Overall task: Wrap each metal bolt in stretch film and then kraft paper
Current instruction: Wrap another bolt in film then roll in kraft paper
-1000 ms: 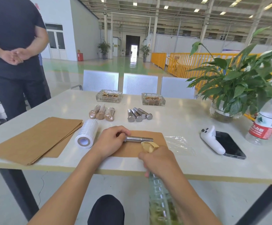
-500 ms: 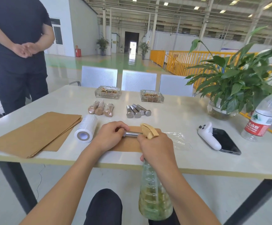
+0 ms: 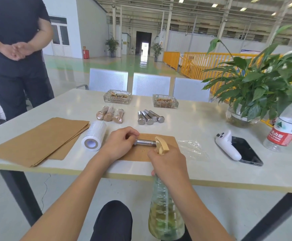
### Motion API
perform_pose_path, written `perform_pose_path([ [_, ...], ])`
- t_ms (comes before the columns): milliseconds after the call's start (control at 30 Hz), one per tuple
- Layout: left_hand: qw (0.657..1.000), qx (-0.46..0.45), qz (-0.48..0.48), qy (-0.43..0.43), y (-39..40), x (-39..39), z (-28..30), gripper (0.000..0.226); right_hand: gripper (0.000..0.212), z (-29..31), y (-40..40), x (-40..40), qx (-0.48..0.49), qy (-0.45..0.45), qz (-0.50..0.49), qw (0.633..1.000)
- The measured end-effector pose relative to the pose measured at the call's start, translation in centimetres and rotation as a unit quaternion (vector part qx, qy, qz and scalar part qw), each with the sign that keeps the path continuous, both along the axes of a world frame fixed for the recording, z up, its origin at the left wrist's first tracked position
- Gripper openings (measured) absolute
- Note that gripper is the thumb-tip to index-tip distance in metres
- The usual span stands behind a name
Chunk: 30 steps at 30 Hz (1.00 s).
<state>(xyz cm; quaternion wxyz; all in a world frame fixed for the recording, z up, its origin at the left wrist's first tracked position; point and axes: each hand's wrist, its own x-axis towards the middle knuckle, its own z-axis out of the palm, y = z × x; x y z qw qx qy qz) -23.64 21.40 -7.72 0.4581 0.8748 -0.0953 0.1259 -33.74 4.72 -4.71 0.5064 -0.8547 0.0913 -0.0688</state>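
My left hand [image 3: 120,145] grips the head end of a bare metal bolt [image 3: 144,142] lying on a kraft paper sheet [image 3: 138,153]. My right hand [image 3: 167,162] holds a clear spray bottle [image 3: 164,214] of yellowish liquid by its neck, and its tan nozzle [image 3: 161,146] sits just in front of the bolt's threaded end. A cut piece of stretch film [image 3: 192,148] lies right of the sheet. A white stretch film roll [image 3: 94,135] lies left of my left hand. Three wrapped bolts [image 3: 110,115] and several bare bolts [image 3: 149,117] lie farther back.
A stack of kraft paper [image 3: 35,140] covers the table's left. A white controller [image 3: 227,145], a phone [image 3: 246,152], a water bottle [image 3: 286,126] and a potted plant [image 3: 256,94] stand right. Two glass trays [image 3: 117,97] sit at the back. A person [image 3: 16,58] stands at far left.
My right hand has raised the spray bottle and moved it forward, bringing the nozzle up to the bolt's threaded end. My left hand has stayed on the bolt's head.
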Motion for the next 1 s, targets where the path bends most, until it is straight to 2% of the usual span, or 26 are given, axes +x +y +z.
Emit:
perform_pose_path([
  [200, 1.000, -0.004, 0.004, -0.001, 0.0, 0.0, -0.1, 0.018, 0.007, 1.2, -2.0, 0.6, 0.072, -0.019, 0.008, 0.997],
  [300, 1.000, -0.002, 0.006, -0.010, -0.1, 0.0, -0.2, 0.021, 0.008, 4.2, -4.2, 1.9, 0.107, -0.084, -0.018, 0.991],
  [400, 0.998, 0.023, 0.028, -0.053, -0.1, 0.0, -0.5, 0.027, 0.008, 7.7, -6.8, 3.6, 0.142, -0.160, -0.027, 0.976],
  [533, 0.993, 0.048, 0.076, -0.081, 0.2, 0.4, -0.8, 0.030, 0.016, 10.9, -9.8, 7.1, 0.119, -0.232, -0.059, 0.964],
  [600, 0.991, 0.065, 0.095, -0.063, 0.3, 0.8, -0.6, 0.032, 0.022, 11.3, -10.9, 9.5, 0.093, -0.250, -0.088, 0.960],
  [700, 0.988, 0.114, 0.098, -0.023, 0.6, 1.8, 0.4, 0.032, 0.018, 10.7, -12.3, 13.4, 0.045, -0.246, -0.114, 0.961],
  [800, 0.983, 0.164, 0.084, 0.017, 0.2, 3.2, 1.9, 0.035, 0.027, 9.3, -13.2, 16.9, -0.019, -0.236, -0.122, 0.964],
  [900, 0.960, 0.262, 0.041, 0.091, -0.6, 5.0, 3.1, 0.041, 0.040, 7.5, -14.2, 18.9, -0.045, -0.230, -0.111, 0.966],
  [1000, 0.933, 0.329, 0.016, 0.148, -0.9, 6.3, 3.6, 0.036, 0.038, 6.0, -15.2, 19.5, -0.046, -0.183, -0.101, 0.977],
])
